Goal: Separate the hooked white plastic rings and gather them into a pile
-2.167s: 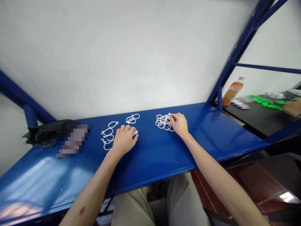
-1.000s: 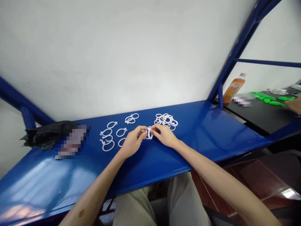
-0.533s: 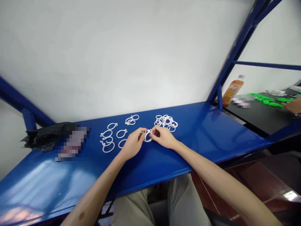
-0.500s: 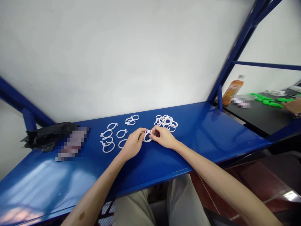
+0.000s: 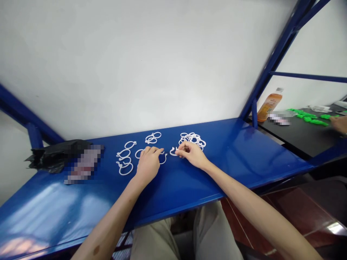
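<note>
My left hand (image 5: 148, 162) is low over the blue table, its fingers closed on a white plastic curtain ring (image 5: 165, 157) that partly shows beyond the fingertips. Just to the right, my right hand (image 5: 192, 154) pinches a second white ring (image 5: 172, 152), whose loop looks parted at the top. Behind the right hand lies a pile of white rings (image 5: 193, 137), partly covered by it. Several more rings (image 5: 126, 169) are spread out left of my left hand, and a small group (image 5: 153, 138) rests farther back.
The blue table (image 5: 233, 155) meets a pale wall (image 5: 162, 65). A black plastic bag (image 5: 56, 155) and a blurred packet (image 5: 85, 164) lie at left. On a dark table at right are an orange drink bottle (image 5: 270, 104), green pieces (image 5: 306, 116) and another person's hand (image 5: 340, 124).
My hands, together at one ring before, have moved apart. The left hand has shifted left over a ring on the table; the right keeps a ring, now opened at the top.
</note>
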Action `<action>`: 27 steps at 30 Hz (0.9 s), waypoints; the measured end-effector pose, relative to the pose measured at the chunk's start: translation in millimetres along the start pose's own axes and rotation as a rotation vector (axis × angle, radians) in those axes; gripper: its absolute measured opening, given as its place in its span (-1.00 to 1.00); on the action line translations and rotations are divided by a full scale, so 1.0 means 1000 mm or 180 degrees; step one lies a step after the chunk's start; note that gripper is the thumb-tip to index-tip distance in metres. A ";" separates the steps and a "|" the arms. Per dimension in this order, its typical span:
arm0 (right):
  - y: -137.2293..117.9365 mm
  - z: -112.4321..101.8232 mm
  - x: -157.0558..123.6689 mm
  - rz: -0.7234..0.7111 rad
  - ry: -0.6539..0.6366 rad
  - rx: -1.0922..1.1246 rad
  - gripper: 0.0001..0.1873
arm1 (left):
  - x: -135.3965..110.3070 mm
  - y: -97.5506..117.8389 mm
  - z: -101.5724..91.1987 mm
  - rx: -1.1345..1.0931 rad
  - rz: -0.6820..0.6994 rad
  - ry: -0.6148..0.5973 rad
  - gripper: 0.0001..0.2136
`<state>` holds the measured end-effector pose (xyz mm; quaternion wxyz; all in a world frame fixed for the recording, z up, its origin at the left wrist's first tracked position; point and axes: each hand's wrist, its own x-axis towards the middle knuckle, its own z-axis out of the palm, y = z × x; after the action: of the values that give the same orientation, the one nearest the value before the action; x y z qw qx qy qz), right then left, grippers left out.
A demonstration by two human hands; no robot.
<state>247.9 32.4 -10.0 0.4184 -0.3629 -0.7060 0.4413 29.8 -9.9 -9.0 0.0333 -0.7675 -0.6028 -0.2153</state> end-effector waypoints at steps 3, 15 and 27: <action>0.000 0.002 -0.001 -0.0039 0.0020 -0.0153 -0.73 | -0.001 0.006 -0.005 -0.0022 0.0086 0.0187 -0.59; -0.002 0.012 -0.013 -0.0824 -0.0240 -0.0862 -0.85 | -0.009 0.018 0.001 -0.0229 0.0980 0.0179 -0.68; 0.009 -0.017 0.004 -0.1150 0.0486 -0.2038 -0.90 | 0.000 0.011 -0.008 0.0410 0.0405 0.0344 -0.62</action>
<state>263.4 44.7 -12.5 0.4063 -0.3768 -0.8277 0.0889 37.9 -15.4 0.2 0.1286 -0.7878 -0.5628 -0.2146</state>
